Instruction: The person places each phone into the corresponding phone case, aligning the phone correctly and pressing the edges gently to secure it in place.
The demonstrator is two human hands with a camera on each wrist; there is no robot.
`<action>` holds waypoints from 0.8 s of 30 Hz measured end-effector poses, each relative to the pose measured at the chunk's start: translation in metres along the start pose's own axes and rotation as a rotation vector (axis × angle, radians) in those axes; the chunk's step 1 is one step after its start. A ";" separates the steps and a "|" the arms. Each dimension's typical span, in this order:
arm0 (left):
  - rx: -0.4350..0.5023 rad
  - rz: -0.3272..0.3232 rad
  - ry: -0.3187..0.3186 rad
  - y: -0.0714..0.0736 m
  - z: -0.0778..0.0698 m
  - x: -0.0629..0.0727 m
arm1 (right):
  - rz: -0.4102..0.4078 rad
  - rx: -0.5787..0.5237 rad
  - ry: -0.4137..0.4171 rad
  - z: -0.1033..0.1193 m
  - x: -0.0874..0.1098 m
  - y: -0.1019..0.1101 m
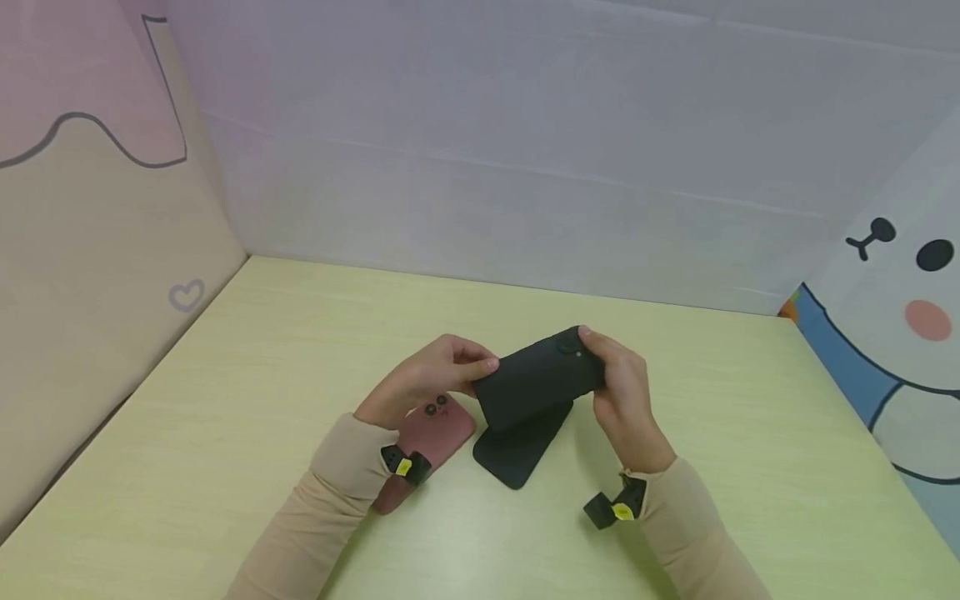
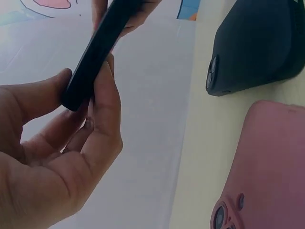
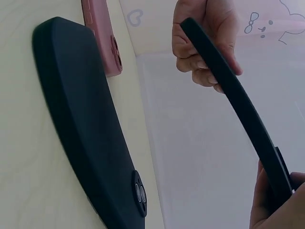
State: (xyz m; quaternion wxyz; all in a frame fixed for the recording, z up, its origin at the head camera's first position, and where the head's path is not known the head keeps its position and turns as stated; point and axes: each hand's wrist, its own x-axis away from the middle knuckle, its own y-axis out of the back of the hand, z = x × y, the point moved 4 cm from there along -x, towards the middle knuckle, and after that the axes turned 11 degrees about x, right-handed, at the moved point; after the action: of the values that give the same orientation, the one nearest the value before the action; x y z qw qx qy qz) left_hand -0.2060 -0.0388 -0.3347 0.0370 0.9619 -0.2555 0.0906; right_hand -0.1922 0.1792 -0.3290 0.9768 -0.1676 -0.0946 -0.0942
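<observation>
A black phone (image 1: 536, 379) is held up above the table, its back and camera corner facing the head camera. My left hand (image 1: 438, 371) pinches its left end between thumb and fingers. At the camera end, my right hand (image 1: 626, 396) grips the phone, thumb on the top corner. A second black phone (image 1: 521, 450) lies on the table beneath, partly covered by the held one; its camera lenses (image 3: 140, 193) show in the right wrist view. To its left lies a pink phone (image 1: 431, 442), back up, partly behind my left wrist.
The pale wooden table (image 1: 285, 333) meets a light back wall (image 1: 487, 167). A panel with a heart drawing (image 1: 186, 295) stands at the left, and one with a cartoon face (image 1: 915, 275) at the right. Each wrist carries a small black camera.
</observation>
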 end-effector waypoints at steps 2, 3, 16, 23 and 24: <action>-0.023 -0.005 -0.002 -0.001 -0.001 0.001 | 0.018 0.021 -0.006 0.000 0.000 -0.001; -0.022 -0.023 0.003 0.000 -0.001 0.001 | 0.030 0.031 -0.008 0.000 0.000 -0.002; 0.161 -0.219 0.007 0.006 -0.003 0.000 | 0.141 0.053 0.063 0.002 -0.001 -0.007; 0.190 -0.120 0.055 0.002 0.000 0.001 | 0.058 0.075 0.066 0.001 -0.002 -0.004; 0.182 -0.098 0.063 0.001 0.000 0.001 | 0.050 0.077 0.065 0.001 -0.002 -0.004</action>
State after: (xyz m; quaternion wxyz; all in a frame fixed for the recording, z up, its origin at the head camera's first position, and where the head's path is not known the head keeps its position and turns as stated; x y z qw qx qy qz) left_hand -0.2060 -0.0400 -0.3345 -0.0379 0.9692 -0.1977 0.1419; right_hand -0.1949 0.1758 -0.3275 0.9871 -0.1292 -0.0623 -0.0712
